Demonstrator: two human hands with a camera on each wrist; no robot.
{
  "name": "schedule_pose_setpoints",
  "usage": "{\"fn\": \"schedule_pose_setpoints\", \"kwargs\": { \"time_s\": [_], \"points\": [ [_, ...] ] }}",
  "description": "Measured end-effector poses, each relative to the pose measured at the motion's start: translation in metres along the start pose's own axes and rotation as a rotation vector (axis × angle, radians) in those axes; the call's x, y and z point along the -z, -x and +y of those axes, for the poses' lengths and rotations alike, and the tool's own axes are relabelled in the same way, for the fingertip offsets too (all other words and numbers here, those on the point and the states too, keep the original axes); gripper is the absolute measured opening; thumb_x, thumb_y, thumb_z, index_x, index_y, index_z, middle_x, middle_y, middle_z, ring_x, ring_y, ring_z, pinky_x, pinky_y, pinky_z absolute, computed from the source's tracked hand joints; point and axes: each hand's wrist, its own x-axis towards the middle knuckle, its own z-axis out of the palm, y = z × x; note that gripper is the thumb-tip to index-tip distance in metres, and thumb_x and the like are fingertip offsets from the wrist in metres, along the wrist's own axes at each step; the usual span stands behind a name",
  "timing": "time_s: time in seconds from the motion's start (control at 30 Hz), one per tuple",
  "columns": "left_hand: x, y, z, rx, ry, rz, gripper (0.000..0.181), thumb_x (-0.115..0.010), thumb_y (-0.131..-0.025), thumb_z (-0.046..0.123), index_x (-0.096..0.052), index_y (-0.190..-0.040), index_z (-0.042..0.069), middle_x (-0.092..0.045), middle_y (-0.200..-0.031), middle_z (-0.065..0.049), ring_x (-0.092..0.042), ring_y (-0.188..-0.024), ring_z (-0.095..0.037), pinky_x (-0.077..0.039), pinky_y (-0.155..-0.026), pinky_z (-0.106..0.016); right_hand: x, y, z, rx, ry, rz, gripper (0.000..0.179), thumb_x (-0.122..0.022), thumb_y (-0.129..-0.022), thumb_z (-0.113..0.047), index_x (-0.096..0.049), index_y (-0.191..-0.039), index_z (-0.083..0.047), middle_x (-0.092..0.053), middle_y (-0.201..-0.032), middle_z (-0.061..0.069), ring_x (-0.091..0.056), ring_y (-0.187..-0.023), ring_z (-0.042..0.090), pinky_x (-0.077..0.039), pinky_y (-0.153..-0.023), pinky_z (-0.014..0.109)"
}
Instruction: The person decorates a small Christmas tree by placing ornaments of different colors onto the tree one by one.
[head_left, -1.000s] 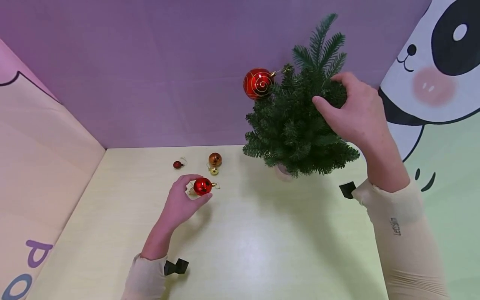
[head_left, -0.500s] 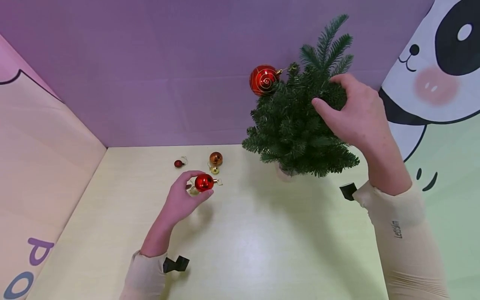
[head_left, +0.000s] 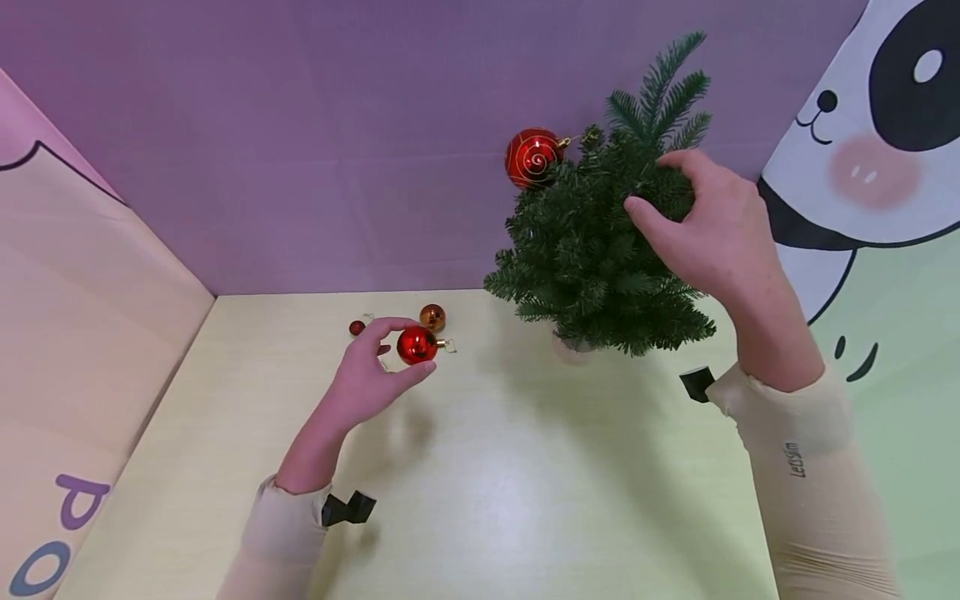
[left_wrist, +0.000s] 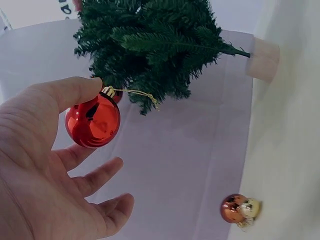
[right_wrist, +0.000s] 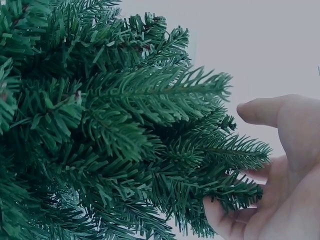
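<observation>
Between thumb and fingertips, my left hand (head_left: 366, 377) pinches a shiny red Christmas bauble (head_left: 416, 345) above the table. The wrist view shows the bauble's gold cap and loop of string (left_wrist: 145, 93), with the other fingers spread loosely. My right hand (head_left: 716, 223) is at the right side of a small artificial Christmas tree (head_left: 592, 242). Its thumb stands away from the fingers, and branch tips (right_wrist: 240, 192) lie among the loosely bent fingers (right_wrist: 220, 220). A larger red bauble with gold swirls (head_left: 532, 158) hangs at the tree's upper left.
On the table (head_left: 480, 467) behind my left hand lie a small dark red bauble (head_left: 357, 327) and a copper bauble (head_left: 432, 317). Beside the copper one is a small gold bauble (left_wrist: 250, 207). A purple cloth backdrop (head_left: 300, 167) rises behind, and the tree's pale base (head_left: 572, 350) stands on the table.
My left hand has lifted the red bauble up and slightly right, covering the small gold bauble in the head view. The tree's top has shifted right; my right hand has hardly moved.
</observation>
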Motion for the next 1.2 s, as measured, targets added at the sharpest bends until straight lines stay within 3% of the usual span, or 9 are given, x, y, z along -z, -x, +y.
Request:
{"fn": "schedule_pose_setpoints", "kwargs": {
  "time_s": [0.1, 0.17, 0.27, 0.33, 0.4, 0.5, 0.9, 1.2],
  "points": [
    [-0.001, -0.003, 0.008, -0.016, -0.013, 0.004, 0.05, -0.08, -0.081, 0.019, -0.058, -0.124, 0.008, -0.056, -0.123, -0.004, -0.045, -0.119, -0.022, -0.039, -0.096, -0.048, -0.001, 0.0, 0.002, 0.014, 0.012, 0.007, 0.064, -0.05, -0.094, -0.053, -0.04, -0.148, -0.022, -0.053, -0.093, 0.013, -0.045, -0.067, 0.031, -0.036, -0.074, 0.044],
    [-0.001, -0.006, 0.013, -0.026, -0.016, 0.009, 0.05, -0.08, -0.08, 0.019, -0.058, -0.124, 0.008, -0.056, -0.123, -0.004, -0.045, -0.12, -0.022, -0.039, -0.095, -0.047, -0.001, 0.0, 0.003, 0.022, 0.016, 0.012, 0.063, -0.05, -0.094, -0.053, -0.04, -0.148, -0.022, -0.049, -0.088, 0.012, -0.042, -0.061, 0.031, -0.035, -0.073, 0.043],
    [-0.002, -0.008, 0.02, -0.036, -0.013, 0.017, 0.05, -0.08, -0.08, 0.019, -0.058, -0.124, 0.009, -0.056, -0.124, -0.003, -0.044, -0.12, -0.021, -0.039, -0.095, -0.046, -0.001, 0.0, 0.005, 0.037, 0.003, 0.018, 0.062, -0.051, -0.094, -0.051, -0.041, -0.148, -0.021, -0.056, -0.105, 0.013, -0.044, -0.067, 0.031, -0.037, -0.077, 0.045],
    [-0.003, -0.01, 0.025, -0.041, -0.008, 0.024, 0.049, -0.08, -0.081, 0.019, -0.059, -0.124, 0.009, -0.056, -0.124, -0.002, -0.045, -0.12, -0.02, -0.039, -0.096, -0.046, -0.001, -0.001, 0.006, 0.057, -0.009, 0.034, 0.061, -0.052, -0.094, -0.048, -0.042, -0.147, -0.019, -0.055, -0.123, 0.013, -0.052, -0.086, 0.031, -0.039, -0.086, 0.049],
    [-0.004, -0.011, 0.031, -0.04, -0.002, 0.03, 0.049, -0.08, -0.081, 0.02, -0.059, -0.124, 0.01, -0.057, -0.123, -0.001, -0.046, -0.12, -0.019, -0.039, -0.097, -0.046, -0.002, 0.0, 0.006, 0.081, -0.017, 0.059, 0.06, -0.054, -0.094, -0.046, -0.044, -0.146, -0.016, -0.05, -0.136, 0.013, -0.051, -0.106, 0.032, -0.037, -0.095, 0.052],
    [-0.005, -0.012, 0.038, -0.037, 0.002, 0.041, 0.049, -0.079, -0.081, 0.022, -0.06, -0.124, 0.01, -0.057, -0.122, -0.001, -0.048, -0.118, -0.018, -0.039, -0.098, -0.045, -0.004, 0.001, 0.008, 0.124, -0.019, 0.102, 0.058, -0.057, -0.094, -0.042, -0.047, -0.143, -0.012, -0.047, -0.137, 0.014, -0.044, -0.125, 0.033, -0.034, -0.101, 0.054],
    [-0.01, -0.017, 0.056, -0.027, 0.01, 0.044, 0.05, -0.079, -0.082, 0.025, -0.06, -0.126, 0.013, -0.055, -0.126, 0.0, -0.046, -0.12, -0.017, -0.039, -0.098, -0.045, -0.006, 0.002, 0.012, 0.177, -0.024, 0.118, 0.058, -0.058, -0.094, -0.039, -0.048, -0.142, -0.009, -0.049, -0.136, 0.014, -0.045, -0.126, 0.032, -0.034, -0.102, 0.052],
    [-0.011, -0.022, 0.065, -0.041, 0.03, 0.054, 0.052, -0.078, -0.082, 0.022, -0.058, -0.128, 0.009, -0.054, -0.128, -0.004, -0.044, -0.123, -0.02, -0.039, -0.098, -0.045, -0.006, 0.002, 0.015, 0.174, -0.027, 0.106, 0.06, -0.058, -0.093, -0.04, -0.045, -0.143, -0.01, -0.047, -0.139, 0.013, -0.042, -0.129, 0.031, -0.032, -0.105, 0.051]
  ]
}}
